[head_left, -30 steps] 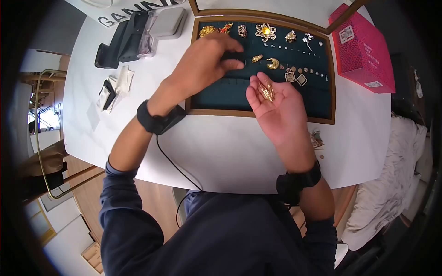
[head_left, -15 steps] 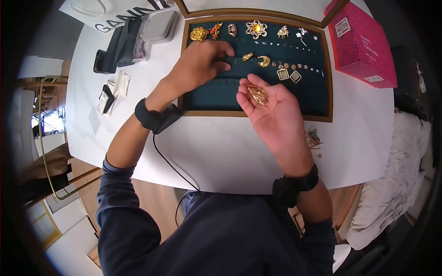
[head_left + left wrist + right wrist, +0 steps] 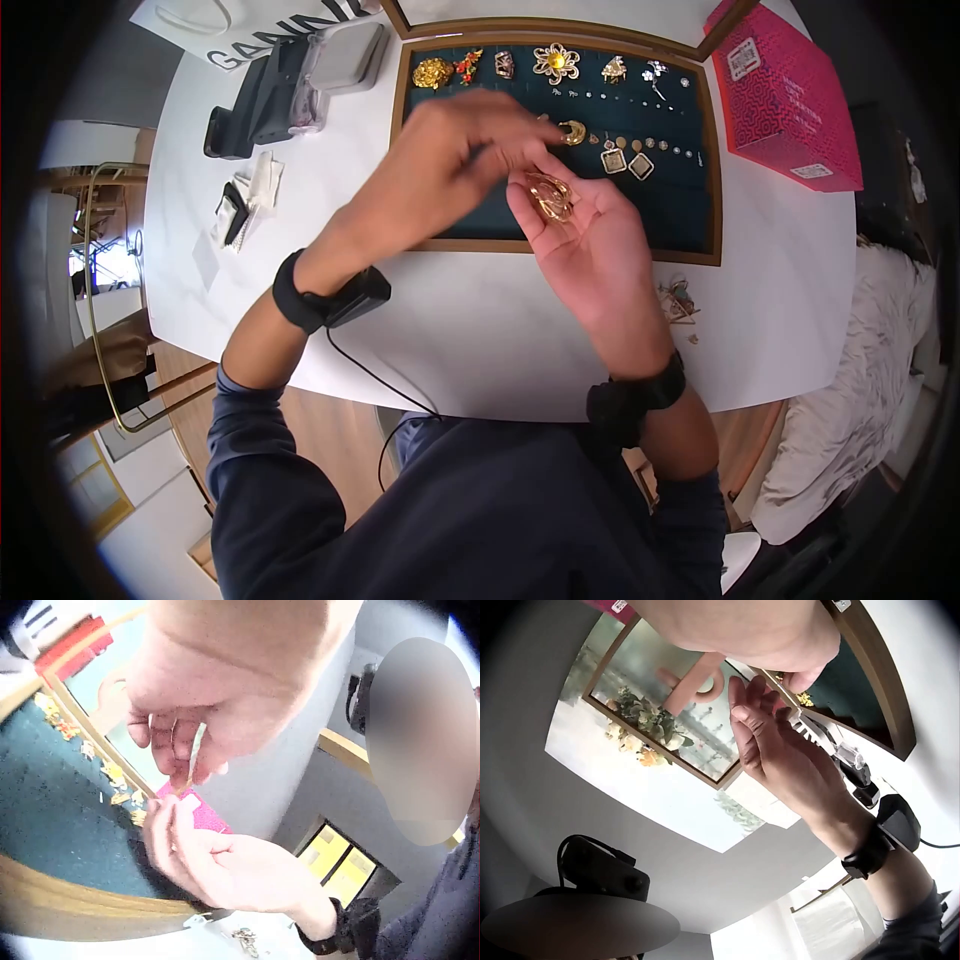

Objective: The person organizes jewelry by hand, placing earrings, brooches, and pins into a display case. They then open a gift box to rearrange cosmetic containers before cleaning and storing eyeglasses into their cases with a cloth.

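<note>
My right hand is held palm up over the front of the jewellery case, its fingers loosely cupped. On its fingers and upper palm lies a small heap of shiny gold looped jewellery. My left hand reaches across from the left, with its fingertips at the right hand's fingertips, right by the heap. In the left wrist view its thumb and fingers come together there; I cannot tell whether they pinch a piece. Behind the hands, a gold crescent earring sits on the dark green lining.
The case's glass lid stands raised. Brooches, such as a flower brooch, and several earrings fill its rows. A pink box stands right, grey and black cases left. Loose jewellery lies on the white table near the right wrist.
My left hand has moved right, from over the case's lining to the right hand's fingertips. The right hand has shifted slightly left, still carrying the gold pieces.
</note>
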`<action>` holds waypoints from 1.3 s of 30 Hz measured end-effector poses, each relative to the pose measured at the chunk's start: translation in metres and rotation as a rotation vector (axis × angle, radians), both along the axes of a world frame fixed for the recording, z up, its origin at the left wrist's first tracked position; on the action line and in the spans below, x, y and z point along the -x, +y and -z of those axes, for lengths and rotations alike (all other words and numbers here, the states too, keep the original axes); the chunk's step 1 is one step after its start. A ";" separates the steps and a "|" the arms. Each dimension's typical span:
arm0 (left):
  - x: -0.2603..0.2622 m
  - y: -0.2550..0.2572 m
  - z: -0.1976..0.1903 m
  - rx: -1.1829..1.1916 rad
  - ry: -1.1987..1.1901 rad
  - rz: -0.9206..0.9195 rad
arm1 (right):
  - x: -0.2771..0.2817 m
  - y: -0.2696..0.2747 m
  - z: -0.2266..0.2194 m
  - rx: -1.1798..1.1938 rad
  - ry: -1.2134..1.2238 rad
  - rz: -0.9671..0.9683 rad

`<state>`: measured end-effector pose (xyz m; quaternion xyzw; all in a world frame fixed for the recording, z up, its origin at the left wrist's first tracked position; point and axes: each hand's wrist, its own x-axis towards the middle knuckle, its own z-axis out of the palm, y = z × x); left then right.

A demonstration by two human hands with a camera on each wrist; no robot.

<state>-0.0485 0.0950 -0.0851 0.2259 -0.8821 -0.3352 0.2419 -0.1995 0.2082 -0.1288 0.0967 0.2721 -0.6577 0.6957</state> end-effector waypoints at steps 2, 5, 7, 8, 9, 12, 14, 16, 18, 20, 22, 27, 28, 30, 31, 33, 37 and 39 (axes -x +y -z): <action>0.001 -0.015 0.013 0.080 -0.021 -0.177 | -0.004 -0.001 -0.006 -0.082 0.028 0.021; 0.002 -0.026 0.037 0.248 -0.186 -0.157 | -0.003 0.002 -0.004 -0.059 0.047 0.007; 0.004 -0.030 0.046 0.267 -0.246 -0.150 | -0.001 0.002 -0.007 -0.067 0.038 -0.002; 0.005 -0.033 0.050 0.264 -0.239 -0.154 | -0.001 0.003 -0.008 -0.072 0.033 -0.005; 0.005 -0.034 0.052 0.260 -0.233 -0.156 | 0.000 0.003 -0.009 -0.079 0.038 -0.011; 0.011 -0.034 0.047 0.116 -0.286 -0.261 | 0.001 0.003 -0.010 -0.083 0.039 -0.031; 0.012 -0.037 0.043 0.110 -0.153 -0.309 | 0.002 0.003 -0.007 -0.065 0.018 -0.042; 0.014 -0.033 0.032 0.022 -0.037 -0.251 | 0.003 0.001 -0.008 -0.069 0.028 -0.044; 0.015 -0.014 0.009 -0.147 0.064 -0.094 | 0.003 -0.002 -0.004 -0.033 0.016 -0.026; 0.014 -0.012 0.003 -0.105 0.012 0.063 | 0.002 -0.006 0.004 0.045 -0.018 0.006; 0.017 -0.016 0.006 -0.001 -0.030 0.067 | 0.003 -0.007 -0.001 -0.026 0.004 0.030; 0.037 -0.036 0.039 0.181 -0.198 -0.040 | 0.010 -0.002 0.004 -0.038 0.009 0.014; 0.038 -0.039 0.041 0.154 -0.185 -0.066 | 0.011 -0.001 0.000 -0.051 0.019 0.011; 0.038 -0.045 0.043 0.099 -0.163 -0.113 | 0.013 0.000 -0.002 -0.054 0.024 0.005; 0.040 -0.044 0.041 0.127 -0.071 -0.141 | 0.014 -0.001 -0.002 -0.043 0.020 -0.002; 0.042 -0.039 0.035 0.187 -0.044 -0.173 | 0.016 -0.001 -0.001 -0.030 0.011 -0.009; 0.039 -0.040 0.030 0.192 -0.197 -0.133 | 0.014 -0.002 -0.001 -0.046 0.004 -0.026; 0.035 -0.042 0.041 0.215 -0.180 0.001 | 0.014 0.000 -0.001 -0.047 -0.005 -0.027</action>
